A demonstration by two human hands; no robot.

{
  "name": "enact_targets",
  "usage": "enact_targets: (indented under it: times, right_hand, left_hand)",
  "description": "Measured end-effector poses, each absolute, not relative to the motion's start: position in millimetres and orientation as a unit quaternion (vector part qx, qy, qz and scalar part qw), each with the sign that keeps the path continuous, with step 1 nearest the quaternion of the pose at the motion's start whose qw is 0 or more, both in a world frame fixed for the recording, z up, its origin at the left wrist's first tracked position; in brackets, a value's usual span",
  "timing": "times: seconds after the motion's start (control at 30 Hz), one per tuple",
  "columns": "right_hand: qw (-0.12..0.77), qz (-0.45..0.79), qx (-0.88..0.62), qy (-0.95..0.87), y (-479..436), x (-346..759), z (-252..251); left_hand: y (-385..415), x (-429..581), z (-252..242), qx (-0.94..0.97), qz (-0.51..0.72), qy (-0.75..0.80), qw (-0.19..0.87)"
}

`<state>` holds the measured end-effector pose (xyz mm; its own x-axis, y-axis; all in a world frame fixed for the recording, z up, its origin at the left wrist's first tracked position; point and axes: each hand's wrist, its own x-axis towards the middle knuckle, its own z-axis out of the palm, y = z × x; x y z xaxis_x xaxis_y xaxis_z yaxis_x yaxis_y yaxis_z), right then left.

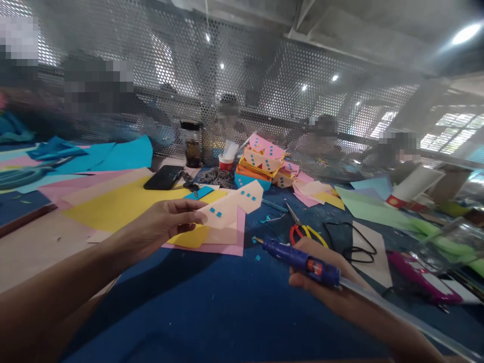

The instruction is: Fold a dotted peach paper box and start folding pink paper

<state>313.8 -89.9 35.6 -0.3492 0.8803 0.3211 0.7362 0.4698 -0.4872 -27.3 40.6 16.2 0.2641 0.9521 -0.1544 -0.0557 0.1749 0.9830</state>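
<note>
Your left hand [170, 220] pinches, between thumb and fingers, a peach paper piece [231, 204] bearing blue squares [219, 215]. Your right hand [323, 251] curls around a blue glue gun [287, 254].

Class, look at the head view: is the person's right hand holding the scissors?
No, the right hand grips a blue glue gun, while the scissors lie on the table just beyond it.

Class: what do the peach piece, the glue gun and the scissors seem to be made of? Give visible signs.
The peach piece: probably paper or thin card, matte, with crisp edges.
The glue gun: likely hard plastic, its blue body smooth and faintly glossy.
The scissors: grey blades, apparently metal; red and yellow handles, perhaps plastic, though blur leaves that open.
</note>
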Motion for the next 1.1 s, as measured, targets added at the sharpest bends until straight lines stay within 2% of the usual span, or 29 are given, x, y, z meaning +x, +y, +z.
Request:
enact_targets:
  times: [0.27,1.1]
  right_hand:
    - [0.253,0.073,-0.402,-0.877,-63,287,30]
    - [0.180,-0.062,-0.414,-0.890,-64,281,27]
  left_hand:
    - [34,-24,17,0.511,0.398,0.435,0.625]
    - [29,-21,24,0.579,0.354,0.418,0.604]
